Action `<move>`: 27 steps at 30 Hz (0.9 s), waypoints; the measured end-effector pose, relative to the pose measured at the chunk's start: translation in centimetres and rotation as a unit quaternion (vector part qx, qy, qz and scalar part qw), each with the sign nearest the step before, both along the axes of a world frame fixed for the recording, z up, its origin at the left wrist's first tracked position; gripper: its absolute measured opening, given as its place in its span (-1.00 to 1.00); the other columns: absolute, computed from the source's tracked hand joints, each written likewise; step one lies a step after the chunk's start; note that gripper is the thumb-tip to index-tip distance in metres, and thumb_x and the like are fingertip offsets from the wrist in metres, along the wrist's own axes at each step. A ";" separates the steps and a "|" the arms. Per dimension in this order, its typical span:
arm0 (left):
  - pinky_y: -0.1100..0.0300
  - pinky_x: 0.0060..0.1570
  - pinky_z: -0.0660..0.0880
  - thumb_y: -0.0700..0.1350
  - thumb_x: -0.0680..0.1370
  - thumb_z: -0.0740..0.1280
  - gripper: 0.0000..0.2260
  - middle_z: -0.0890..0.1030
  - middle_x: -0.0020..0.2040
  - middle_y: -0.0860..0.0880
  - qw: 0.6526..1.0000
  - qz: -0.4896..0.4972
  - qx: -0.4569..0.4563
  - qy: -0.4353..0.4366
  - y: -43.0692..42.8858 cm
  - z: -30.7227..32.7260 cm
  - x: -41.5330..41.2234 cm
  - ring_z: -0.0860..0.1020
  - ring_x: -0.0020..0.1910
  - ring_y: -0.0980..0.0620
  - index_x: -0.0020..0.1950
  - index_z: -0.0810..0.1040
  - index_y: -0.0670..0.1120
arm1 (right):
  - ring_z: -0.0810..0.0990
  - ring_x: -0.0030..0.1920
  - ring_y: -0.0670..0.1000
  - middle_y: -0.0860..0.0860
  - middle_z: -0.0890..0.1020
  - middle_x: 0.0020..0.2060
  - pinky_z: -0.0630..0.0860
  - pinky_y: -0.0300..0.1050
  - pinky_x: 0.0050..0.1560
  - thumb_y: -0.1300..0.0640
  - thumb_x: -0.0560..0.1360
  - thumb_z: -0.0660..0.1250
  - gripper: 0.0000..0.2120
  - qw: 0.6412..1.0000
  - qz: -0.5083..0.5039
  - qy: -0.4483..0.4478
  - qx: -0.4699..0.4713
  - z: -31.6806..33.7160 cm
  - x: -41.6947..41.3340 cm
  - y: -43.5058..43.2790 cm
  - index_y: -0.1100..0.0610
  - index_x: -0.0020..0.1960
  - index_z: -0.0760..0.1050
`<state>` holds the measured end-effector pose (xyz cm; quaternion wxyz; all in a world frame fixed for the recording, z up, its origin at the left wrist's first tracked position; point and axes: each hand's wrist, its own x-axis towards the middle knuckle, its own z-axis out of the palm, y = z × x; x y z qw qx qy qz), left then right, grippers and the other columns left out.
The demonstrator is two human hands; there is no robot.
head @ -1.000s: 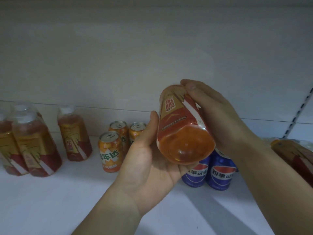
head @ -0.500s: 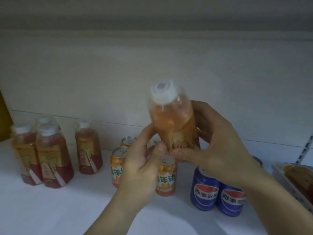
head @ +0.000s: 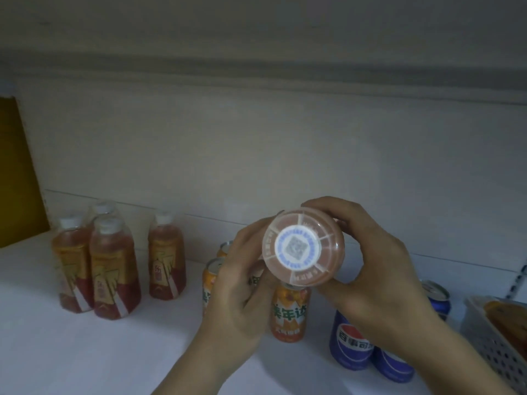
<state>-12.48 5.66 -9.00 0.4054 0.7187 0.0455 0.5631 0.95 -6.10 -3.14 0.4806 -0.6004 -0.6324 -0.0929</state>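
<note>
1. Though clasping the tea bottle (head: 303, 248) from both sides, could lose it through a slackened grip. Held in the air, tipped cap-first toward the camera, right above the orange Mirinda cans (head: 288, 313) at its 6 o'clock.
2. Would likely topple those cans on a drop, and might send the Pepsi cans (head: 350, 342) at 5 o'clock rolling along the white shelf (head: 85, 352).
3. Could also cover the QR-code sticker (head: 296, 246) on the cap with a stray thumb.
4. Entering from 7 o'clock, left hand (head: 236, 283) with its back to the camera, fingers and thumb curled round the bottle's 9 o'clock flank: grip closed on the bottle.
5. Entering from 4 o'clock, right hand (head: 379, 269), back also toward the camera, fingers wrapped over the bottle from 12 to 3 o'clock: likewise gripping it.
6. Well apart at 9 o'clock, matching tea bottles (head: 114, 269) upright on the shelf; at 4 o'clock, a white perforated basket (head: 496, 346).
</note>
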 end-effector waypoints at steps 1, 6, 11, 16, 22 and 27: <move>0.20 0.17 0.54 -0.29 0.59 0.31 -0.66 0.58 0.28 -0.20 1.000 -0.020 -0.007 0.009 0.1 0.0 -0.4 0.58 0.29 -0.05 0.36 0.54 -0.08 | 0.59 0.24 -0.19 -0.28 0.62 0.21 0.55 -0.27 0.16 0.16 0.29 0.69 -0.23 1.000 0.013 0.020 0.005 0.1 -0.3 -0.1 -0.35 0.30 0.42; -0.06 0.25 0.56 -0.49 0.44 0.44 -0.05 0.55 0.39 0.00 0.983 -0.140 -0.048 0.111 -0.5 0.7 -2.2 0.58 0.32 -0.06 0.62 0.05 0.09 | 0.71 0.08 -0.14 -0.18 0.73 0.05 0.62 -0.26 0.02 0.15 0.14 0.71 -0.30 0.980 0.110 0.168 0.005 0.8 -2.8 0.1 -0.16 0.19 0.52; 0.16 0.22 0.54 -0.39 0.40 0.52 -0.08 0.60 0.34 0.04 0.987 -0.104 -0.117 0.045 0.5 1.2 -3.2 0.58 0.32 0.03 0.62 0.12 -0.01 | 0.68 0.17 -0.14 -0.19 0.69 0.17 0.63 -0.29 0.02 -0.08 0.20 0.68 -0.24 0.978 0.136 0.157 -0.031 3.8 -3.8 2.5 -0.23 0.33 0.45; 0.39 0.17 0.48 -0.29 0.42 0.48 -0.13 0.56 0.37 0.18 0.990 -0.083 -0.113 0.030 1.7 1.7 -5.3 0.54 0.33 0.19 0.62 0.10 -0.03 | 0.71 0.14 -0.07 -0.11 0.71 0.13 0.62 0.00 0.14 -0.11 0.26 0.57 -0.17 0.981 0.161 0.063 -0.093 10.8 -3.9 4.7 -0.29 0.47 0.32; 0.33 0.25 0.45 -0.26 0.47 0.49 -0.13 0.53 0.40 0.18 0.989 -0.079 -0.121 0.036 4.1 1.2 -8.4 0.50 0.39 0.15 0.63 0.06 0.05 | 0.71 0.05 -0.11 -0.14 0.68 0.06 0.65 -0.20 -0.06 -0.05 0.29 0.54 -0.37 0.952 0.200 -0.061 -0.223 14.0 -6.4 8.6 -0.17 0.34 0.49; 0.25 0.12 0.57 -0.25 0.35 0.62 -0.08 0.62 0.28 0.16 0.982 -0.007 -0.186 -0.038 6.4 0.6 -10.5 0.60 0.28 0.10 0.56 0.23 0.14 | 0.69 0.03 -0.13 -0.11 0.65 0.03 0.67 -0.17 -0.06 -0.06 0.28 0.53 -0.44 0.953 0.216 -0.052 -0.206 13.1 -8.8 12.2 -0.07 0.27 0.52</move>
